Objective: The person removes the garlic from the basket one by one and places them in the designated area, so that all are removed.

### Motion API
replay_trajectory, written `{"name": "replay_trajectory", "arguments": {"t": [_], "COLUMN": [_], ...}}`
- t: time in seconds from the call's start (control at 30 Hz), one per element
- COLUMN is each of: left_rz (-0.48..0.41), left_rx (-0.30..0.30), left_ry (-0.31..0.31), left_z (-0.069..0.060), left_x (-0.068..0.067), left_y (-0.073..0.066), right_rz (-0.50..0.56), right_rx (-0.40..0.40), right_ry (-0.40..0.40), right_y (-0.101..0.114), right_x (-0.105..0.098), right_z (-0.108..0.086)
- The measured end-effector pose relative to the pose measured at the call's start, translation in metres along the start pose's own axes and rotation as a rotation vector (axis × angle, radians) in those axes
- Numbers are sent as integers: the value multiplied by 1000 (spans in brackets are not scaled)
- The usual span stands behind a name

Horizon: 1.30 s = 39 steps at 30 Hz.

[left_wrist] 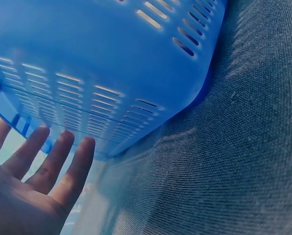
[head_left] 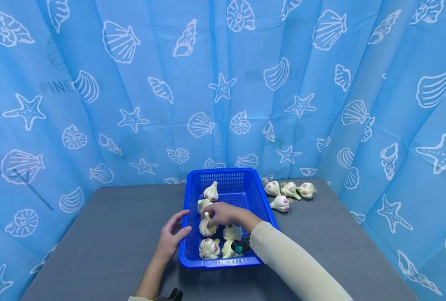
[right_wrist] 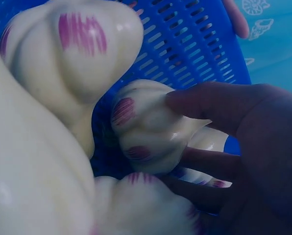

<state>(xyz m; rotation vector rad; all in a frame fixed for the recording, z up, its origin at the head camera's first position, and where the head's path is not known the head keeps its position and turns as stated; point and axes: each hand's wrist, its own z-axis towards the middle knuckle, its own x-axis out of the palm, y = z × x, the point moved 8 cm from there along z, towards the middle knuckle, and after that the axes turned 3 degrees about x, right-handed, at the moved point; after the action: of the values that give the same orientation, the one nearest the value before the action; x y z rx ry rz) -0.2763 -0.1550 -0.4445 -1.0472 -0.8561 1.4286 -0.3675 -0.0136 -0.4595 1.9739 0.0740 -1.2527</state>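
A blue plastic basket [head_left: 228,262] with slotted walls stands on the grey table, holding several white garlic bulbs with purple marks. My right hand [head_left: 223,214] reaches into it and pinches a garlic bulb [head_left: 208,226] on the left side; in the right wrist view, thumb and fingers lie around this bulb [right_wrist: 148,127]. Beside the basket's left wall, my left hand [head_left: 170,238] holds the rim, its thumb at the edge. The left wrist view shows the left fingers [left_wrist: 70,171] against the outer wall; the thumb is hidden there.
Several more garlic bulbs [head_left: 281,203] lie on the table [head_left: 332,234] to the right of the basket. Inside, one bulb [head_left: 210,191] sits near the back and another [head_left: 209,249] at the front left. A blue shell-patterned curtain [head_left: 223,108] hangs behind the table.
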Motion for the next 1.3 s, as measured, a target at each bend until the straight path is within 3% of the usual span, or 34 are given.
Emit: {"name": "replay_trajectory", "arguments": {"t": [0.27,0.43,0.53,0.63,0.7,0.8,1.07,1.2,1.3], "left_rz": [5,-15,-4,10,18,18,1,-3,3], "left_rx": [7,56,56,25,17,27,41,37,39], "left_ry": [-3,-17,-15,-6,-6,-8,-31,-31,-27], "left_z": [1,4,3,0,0,0,5,5,3], "left_x": [1,-2,-2,0,0,0,-3,-3,-2], "left_y": [2,17,14,-1,-1,1,35,36,25], "right_rz": [3,-6,-7,4,13,37,92,121,159], "right_rx": [37,0,-27,-40,-41,-38,-52,-47,-40], "right_ry": [20,-12,-43,-67,-87,-112,-237,-292,-337], "right_y": [-1,1,0,-3,-5,-9,-12,-17,-21], "right_x": [-7,-17,-24,-30,-35,-42,-69,-82,-93], "right_z": [-8,-14,-16,-18,-19,-22,-35,-42,-47]}}
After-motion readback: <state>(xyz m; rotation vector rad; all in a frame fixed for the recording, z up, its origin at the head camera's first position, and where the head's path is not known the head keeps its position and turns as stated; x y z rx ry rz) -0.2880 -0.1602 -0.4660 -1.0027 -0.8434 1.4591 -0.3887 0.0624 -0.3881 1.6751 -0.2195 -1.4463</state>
